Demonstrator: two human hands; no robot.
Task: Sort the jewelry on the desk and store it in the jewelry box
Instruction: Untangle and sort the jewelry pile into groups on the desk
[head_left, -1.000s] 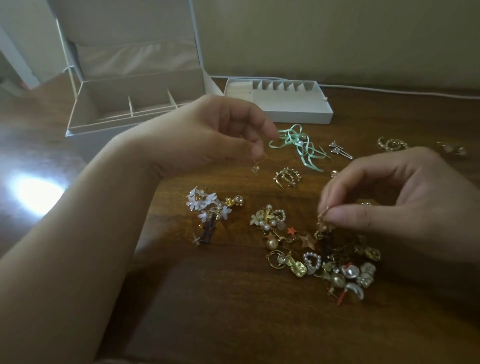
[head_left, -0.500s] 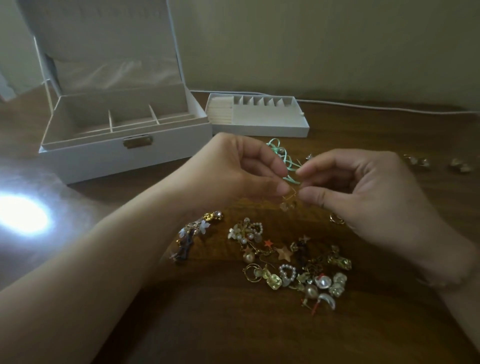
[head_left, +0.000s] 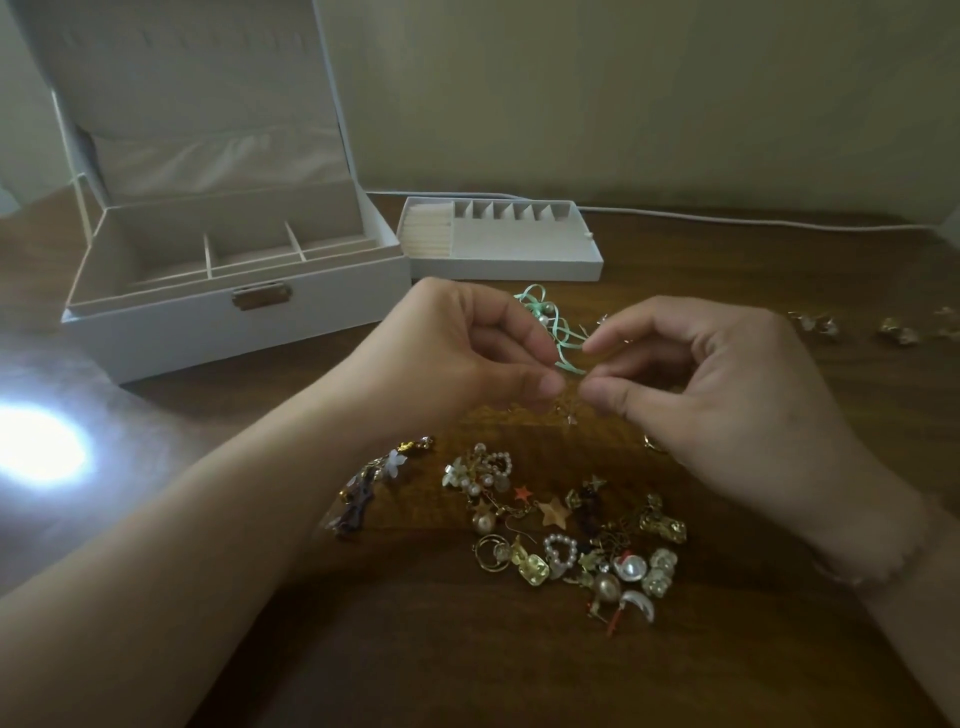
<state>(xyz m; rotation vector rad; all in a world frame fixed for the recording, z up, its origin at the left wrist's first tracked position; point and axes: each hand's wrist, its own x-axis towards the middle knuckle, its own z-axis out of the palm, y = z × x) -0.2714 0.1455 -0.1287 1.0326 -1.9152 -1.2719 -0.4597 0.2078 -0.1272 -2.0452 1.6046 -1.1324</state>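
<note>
Pairing up two small earrings before they go in the box

A second ago my hands were apart, each pinching one piece; now my left hand (head_left: 457, 353) and right hand (head_left: 717, 384) have met above the pile of jewelry (head_left: 561, 530), fingers curled, a tiny gold earring (head_left: 569, 413) dangling between the thumbs. That looks like a matched pair, not yet stored: the jewelry box (head_left: 234, 291) sits open far left on the table (head_left: 467, 665), its tray (head_left: 498, 249) beside it
</note>
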